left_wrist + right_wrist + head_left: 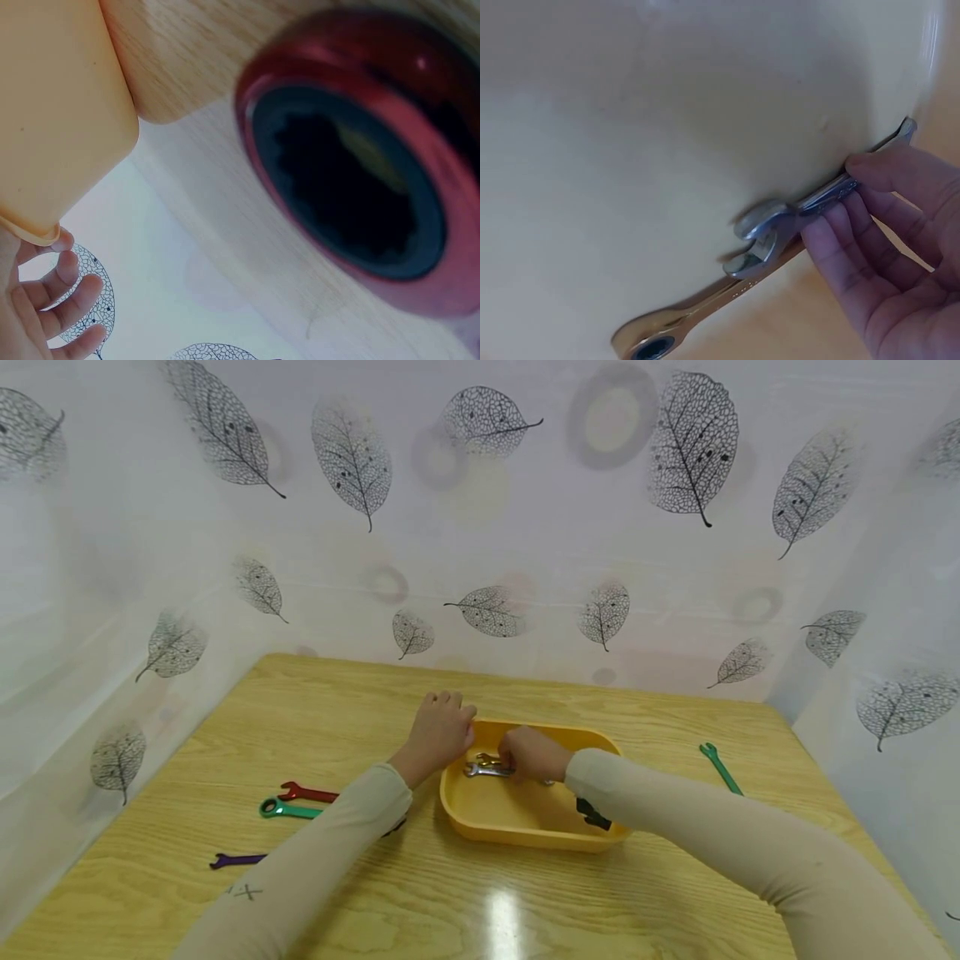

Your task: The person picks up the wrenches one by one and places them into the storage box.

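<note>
Table (360, 697) runs past yellow tray (525, 837) on every side. Tray's far rim (558, 732) sits just beyond right hand (534, 754), floor (495, 806) opens out nearside of it. Left hand (438, 731) grips the rim, left of that. Right hand pinches silver wrench (825, 199) inside tray; gold wrench (712, 301) just behind it.

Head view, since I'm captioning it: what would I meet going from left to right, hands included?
Purple wrench, red wrench, left hand, right hand, rightmost green wrench; things with unclear order are left out.
</note>
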### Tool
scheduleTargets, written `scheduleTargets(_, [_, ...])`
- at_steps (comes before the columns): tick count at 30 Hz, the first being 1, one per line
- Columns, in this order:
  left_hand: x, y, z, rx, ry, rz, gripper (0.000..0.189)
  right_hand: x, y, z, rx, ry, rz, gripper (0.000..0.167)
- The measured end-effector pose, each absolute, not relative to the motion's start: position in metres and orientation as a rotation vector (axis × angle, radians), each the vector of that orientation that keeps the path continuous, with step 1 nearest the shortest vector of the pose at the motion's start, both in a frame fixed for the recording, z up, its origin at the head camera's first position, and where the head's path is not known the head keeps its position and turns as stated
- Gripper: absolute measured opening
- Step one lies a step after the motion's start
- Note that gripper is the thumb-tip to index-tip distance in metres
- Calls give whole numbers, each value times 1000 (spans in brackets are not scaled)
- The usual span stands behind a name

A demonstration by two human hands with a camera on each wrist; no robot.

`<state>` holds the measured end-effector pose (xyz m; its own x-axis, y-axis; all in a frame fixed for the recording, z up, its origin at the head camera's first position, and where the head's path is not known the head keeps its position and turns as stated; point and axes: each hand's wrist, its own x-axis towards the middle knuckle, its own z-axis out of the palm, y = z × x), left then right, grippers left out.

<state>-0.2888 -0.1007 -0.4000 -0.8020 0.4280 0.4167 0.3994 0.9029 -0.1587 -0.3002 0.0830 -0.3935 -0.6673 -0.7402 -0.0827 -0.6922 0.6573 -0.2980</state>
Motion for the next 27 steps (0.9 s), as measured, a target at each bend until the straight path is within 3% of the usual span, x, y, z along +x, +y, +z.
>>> scheduleTargets(27, [-287, -101, -398, -612, -2592, 89, 13, -298, 85, -391, -1181, 2654, -364, 8])
